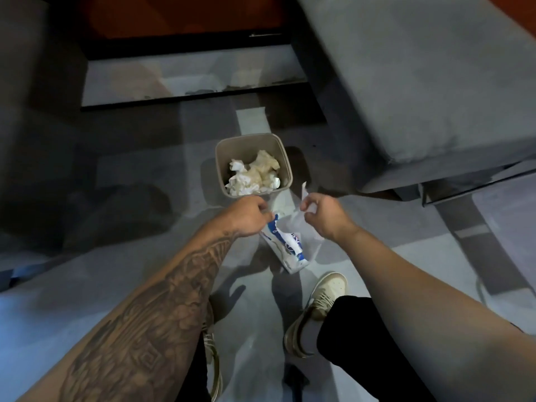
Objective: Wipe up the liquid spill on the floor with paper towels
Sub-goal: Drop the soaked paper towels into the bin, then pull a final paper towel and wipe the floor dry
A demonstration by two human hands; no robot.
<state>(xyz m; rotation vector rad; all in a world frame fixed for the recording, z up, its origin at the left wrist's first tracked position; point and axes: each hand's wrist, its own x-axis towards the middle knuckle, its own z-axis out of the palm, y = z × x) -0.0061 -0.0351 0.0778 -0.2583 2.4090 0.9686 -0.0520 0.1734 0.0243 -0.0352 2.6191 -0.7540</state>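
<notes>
Nearest, the person's shoes (316, 309) stand on the pale floor (377, 256). Above it, the left hand (246, 216), fingers closed, pinches the top of a white-and-blue paper towel pack (285, 250); its lettering is too blurred to read. The right hand (324, 217), fingers curled shut, grips a white paper towel (301, 219) that appears to be drawn from the pack. Just beyond, a beige bin (285, 158) holds crumpled, partly stained towels (255, 175), suggesting most wiping is done. No wet patch can be made out near the feet; smears farther off under the low surface (188, 79) may remain.
</notes>
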